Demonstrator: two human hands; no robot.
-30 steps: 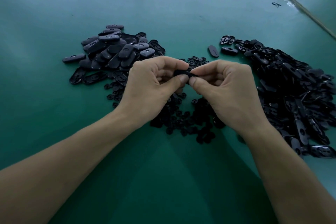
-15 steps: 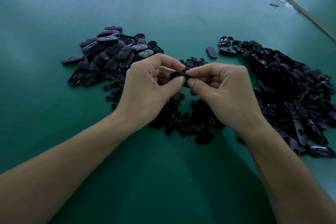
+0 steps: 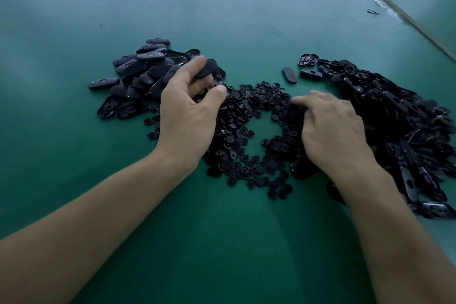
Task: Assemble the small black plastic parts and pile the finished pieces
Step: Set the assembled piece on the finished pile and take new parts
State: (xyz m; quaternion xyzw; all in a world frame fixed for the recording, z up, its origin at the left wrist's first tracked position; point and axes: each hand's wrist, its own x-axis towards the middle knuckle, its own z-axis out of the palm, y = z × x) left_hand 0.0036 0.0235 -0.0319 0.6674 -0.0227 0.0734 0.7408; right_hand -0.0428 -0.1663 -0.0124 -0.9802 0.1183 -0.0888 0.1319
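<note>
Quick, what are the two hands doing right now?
Left hand: holds a black oval piece.
Right hand: fingers in the small round parts; grip cannot be told.

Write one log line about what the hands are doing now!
left hand: holds oval piece at left pile | right hand: fingers in round parts, hold unclear

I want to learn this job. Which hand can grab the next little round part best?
Probably the right hand: its fingertips touch the small round parts. The left hand is busy holding an oval piece at the left pile.
</note>
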